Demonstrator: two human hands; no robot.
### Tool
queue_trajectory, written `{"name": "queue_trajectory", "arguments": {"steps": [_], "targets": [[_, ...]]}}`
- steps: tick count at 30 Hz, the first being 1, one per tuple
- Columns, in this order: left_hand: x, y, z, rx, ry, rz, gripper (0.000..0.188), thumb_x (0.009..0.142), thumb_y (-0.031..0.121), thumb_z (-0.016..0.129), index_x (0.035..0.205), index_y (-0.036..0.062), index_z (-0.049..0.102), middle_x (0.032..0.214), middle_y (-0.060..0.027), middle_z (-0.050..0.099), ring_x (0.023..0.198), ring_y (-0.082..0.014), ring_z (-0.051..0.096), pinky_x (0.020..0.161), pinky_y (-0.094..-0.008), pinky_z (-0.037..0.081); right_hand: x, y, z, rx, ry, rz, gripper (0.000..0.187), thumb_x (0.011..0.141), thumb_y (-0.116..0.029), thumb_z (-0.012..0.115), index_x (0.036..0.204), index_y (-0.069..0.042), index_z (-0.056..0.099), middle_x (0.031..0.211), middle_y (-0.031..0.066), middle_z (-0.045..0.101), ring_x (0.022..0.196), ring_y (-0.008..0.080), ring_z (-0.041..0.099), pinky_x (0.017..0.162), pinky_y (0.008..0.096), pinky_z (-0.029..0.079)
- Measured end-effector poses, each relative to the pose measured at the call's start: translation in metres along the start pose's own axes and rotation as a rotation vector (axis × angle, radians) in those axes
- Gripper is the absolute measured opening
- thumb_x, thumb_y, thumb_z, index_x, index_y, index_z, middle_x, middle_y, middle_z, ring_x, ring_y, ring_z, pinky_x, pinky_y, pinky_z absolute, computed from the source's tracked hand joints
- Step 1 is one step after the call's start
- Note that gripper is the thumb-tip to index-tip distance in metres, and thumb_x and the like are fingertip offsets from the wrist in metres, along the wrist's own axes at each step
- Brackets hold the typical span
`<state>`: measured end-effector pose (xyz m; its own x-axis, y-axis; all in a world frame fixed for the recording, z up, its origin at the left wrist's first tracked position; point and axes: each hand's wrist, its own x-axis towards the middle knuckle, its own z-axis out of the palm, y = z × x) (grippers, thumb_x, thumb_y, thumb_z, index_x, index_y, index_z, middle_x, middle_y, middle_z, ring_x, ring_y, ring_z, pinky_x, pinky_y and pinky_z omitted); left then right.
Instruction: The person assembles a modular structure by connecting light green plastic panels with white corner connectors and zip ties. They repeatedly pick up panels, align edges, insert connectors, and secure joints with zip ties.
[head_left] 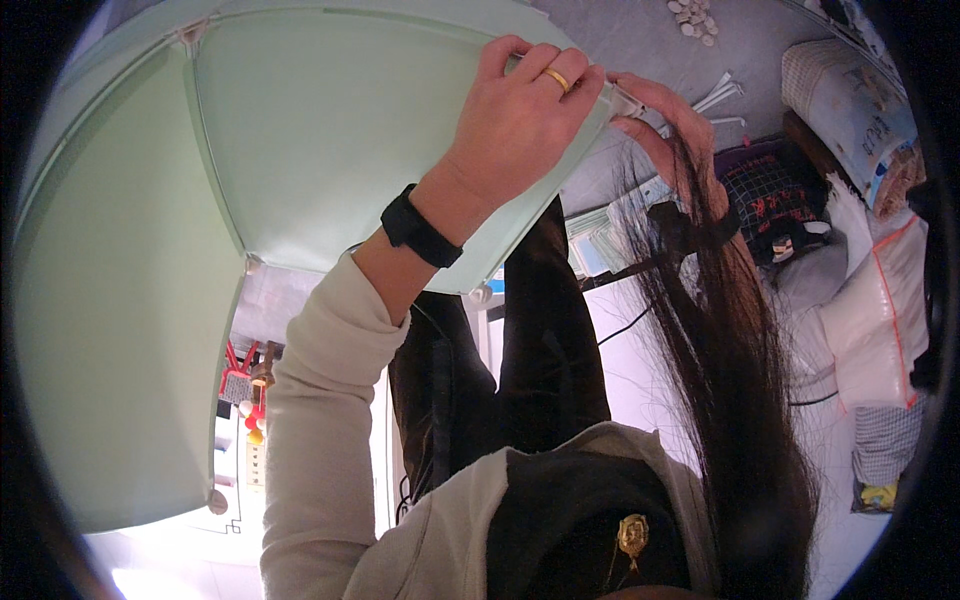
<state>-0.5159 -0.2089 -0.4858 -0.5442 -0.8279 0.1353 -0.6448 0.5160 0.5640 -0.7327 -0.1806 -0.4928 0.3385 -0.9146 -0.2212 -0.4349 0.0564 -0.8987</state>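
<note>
Pale green, translucent panels [330, 140] with thin frames fill the upper left, joined edge to edge by small round whitish connectors [253, 264]. My left hand [525, 115], with a gold ring and a dark wristband, curls its fingers over the edge of the middle panel near its far right corner. Just to the right, my right hand [672, 125] pinches a whitish corner connector [625, 100] at that corner between thumb and fingers. Long dark hair hangs across my right wrist and forearm and partly hides them.
Loose round whitish connectors [693, 18] lie in a pile on the grey floor at the far right. White rods [722, 92] lie beyond my right hand. On the right are a dark patterned bag [770, 190], a rolled checked bundle [850, 105] and a pale sack [875, 315].
</note>
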Motion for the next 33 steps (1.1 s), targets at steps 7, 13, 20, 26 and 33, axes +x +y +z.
{"name": "queue_trajectory", "arguments": {"steps": [7, 13, 20, 26, 33], "targets": [[-0.003, 0.003, 0.005, -0.008, 0.061, -0.028, 0.027, 0.071, 0.013, 0.059, 0.096, 0.0075, 0.065, 0.089, 0.0009, 0.055, 0.087, -0.0159, 0.054, 0.085, -0.0369, 0.040, 0.000, 0.002, 0.004, 0.106, 0.020, -0.004, 0.042, 0.075, 0.001, 0.071, 0.115, -0.005, 0.059, 0.114, 0.0073, 0.064, 0.104, 0.0191, 0.061, 0.090, 0.0293, 0.049], [-0.006, 0.012, 0.013, -0.019, 0.145, -0.122, 0.029, 0.067, 0.010, 0.063, 0.095, 0.0123, 0.068, 0.086, 0.0020, 0.057, 0.086, -0.0165, 0.056, 0.084, -0.0371, 0.041, -0.002, 0.002, 0.010, 0.232, 0.047, 0.015, 0.043, 0.074, 0.010, 0.068, 0.115, -0.003, 0.058, 0.115, 0.0102, 0.063, 0.106, 0.0197, 0.059, 0.090, 0.0290, 0.050], [-0.010, 0.022, 0.017, 0.105, 0.288, -0.228, 0.019, 0.066, 0.013, 0.062, 0.084, 0.0159, 0.065, 0.088, 0.0068, 0.059, 0.091, -0.0090, 0.059, 0.090, -0.0431, 0.032, -0.005, 0.003, 0.012, 0.360, 0.073, 0.122, 0.040, 0.076, 0.006, 0.069, 0.113, -0.002, 0.058, 0.116, 0.0111, 0.061, 0.106, 0.0206, 0.059, 0.091, 0.0298, 0.050], [-0.011, 0.024, 0.012, 0.115, 0.270, -0.260, 0.015, 0.066, 0.014, 0.061, 0.080, 0.0181, 0.063, 0.088, 0.0069, 0.058, 0.091, -0.0081, 0.060, 0.092, -0.0413, 0.029, -0.003, 0.002, 0.017, 0.172, 0.108, 0.071, 0.038, 0.076, -0.006, 0.074, 0.111, -0.005, 0.061, 0.112, 0.0106, 0.065, 0.104, 0.0217, 0.061, 0.092, 0.0310, 0.048], [-0.011, 0.026, 0.008, 0.203, 0.163, -0.355, 0.018, 0.066, 0.021, 0.072, 0.082, 0.0293, 0.067, 0.104, 0.0089, 0.054, 0.105, -0.0166, 0.046, 0.092, -0.0438, 0.026, -0.005, -0.001, 0.014, 0.127, 0.050, 0.123, 0.038, 0.077, 0.001, 0.069, 0.113, -0.001, 0.057, 0.118, 0.0145, 0.060, 0.112, 0.0231, 0.056, 0.096, 0.0338, 0.045]]}}
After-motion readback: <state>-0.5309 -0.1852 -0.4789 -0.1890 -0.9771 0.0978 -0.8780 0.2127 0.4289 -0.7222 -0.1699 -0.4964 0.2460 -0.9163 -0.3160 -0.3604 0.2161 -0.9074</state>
